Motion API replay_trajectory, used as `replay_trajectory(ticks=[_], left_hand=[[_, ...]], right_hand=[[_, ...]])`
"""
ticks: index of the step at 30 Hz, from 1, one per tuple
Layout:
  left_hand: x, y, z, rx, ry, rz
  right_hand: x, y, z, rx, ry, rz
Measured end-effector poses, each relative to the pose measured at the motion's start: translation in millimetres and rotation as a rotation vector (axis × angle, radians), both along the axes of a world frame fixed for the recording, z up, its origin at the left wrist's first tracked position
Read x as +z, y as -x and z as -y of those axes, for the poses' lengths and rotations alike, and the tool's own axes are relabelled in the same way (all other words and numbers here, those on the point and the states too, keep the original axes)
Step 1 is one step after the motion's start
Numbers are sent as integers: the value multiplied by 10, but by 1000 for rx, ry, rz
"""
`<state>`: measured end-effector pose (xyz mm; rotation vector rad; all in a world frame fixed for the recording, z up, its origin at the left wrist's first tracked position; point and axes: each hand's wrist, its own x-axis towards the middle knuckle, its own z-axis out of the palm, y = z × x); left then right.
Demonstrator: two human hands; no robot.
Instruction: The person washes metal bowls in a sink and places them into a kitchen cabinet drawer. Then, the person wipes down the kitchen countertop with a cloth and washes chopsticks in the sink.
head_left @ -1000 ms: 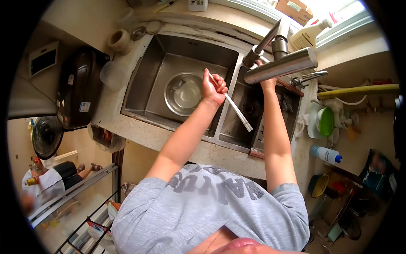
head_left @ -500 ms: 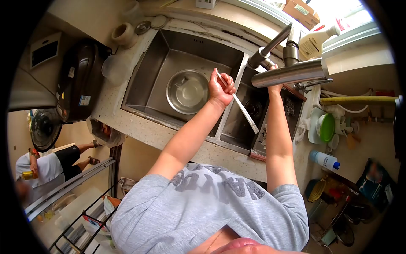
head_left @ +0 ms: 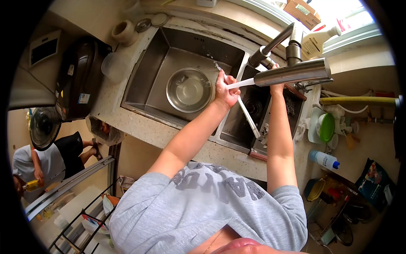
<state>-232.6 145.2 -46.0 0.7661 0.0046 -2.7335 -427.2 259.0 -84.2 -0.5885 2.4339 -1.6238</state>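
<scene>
My left hand (head_left: 227,89) is closed around pale, slim chopsticks (head_left: 249,118), whose far ends slant down over the small middle basin (head_left: 237,129). A white stream of water (head_left: 240,84) runs from the faucet spout (head_left: 294,73) onto this hand, and drops splash beyond the fingertips. My right hand (head_left: 277,86) reaches up behind the spout by the faucet's base. The spout hides most of its fingers, so its grip does not show. Left of my left hand, a round metal bowl (head_left: 171,95) holding clear liquid sits in the large sink basin (head_left: 146,80).
A dark appliance (head_left: 80,78) and a clear plastic container (head_left: 113,67) stand left of the sink. A white bottle (head_left: 317,42) is behind the faucet. Right of the sink are a green bowl (head_left: 327,128) and a blue-capped bottle (head_left: 325,159). Another person (head_left: 46,161) is at lower left.
Water now flows from the spout onto my left hand; before, no stream showed. My left hand has shifted slightly to the right with the chopsticks. The other person's posture has changed.
</scene>
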Motion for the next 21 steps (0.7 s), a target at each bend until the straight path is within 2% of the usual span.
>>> replay_trajectory(ticks=[2,5,6,10,13,16,17,18,20,21], left_hand=[[-36,-41,5,4,-19,-16],[-128,-88,22,38,-4,11],[-168,-101,27,54,8,30],[-251,-123,81,42,18,-54],[-185,-99,100,37,62,-38],[-81,-206,395,126,118,-84],[-17,-260,555,160,137,-107],[101,-319,720,206,239,-100],[310,-515,984,245,461,-40],[392,-587,1118,251,590,-1]], right_hand=[[73,-53,14,-19,34,57],[440,-297,43,-58,-273,-178],[396,-284,35,24,-250,-338],[639,-402,271,-64,-363,-352],[809,-477,240,76,-544,-289],[1060,-1184,309,54,-551,-372],[1127,-1513,365,149,-555,-224],[835,-1671,383,353,-430,-228],[723,-2153,604,675,-222,98],[470,-2272,743,689,-210,113]])
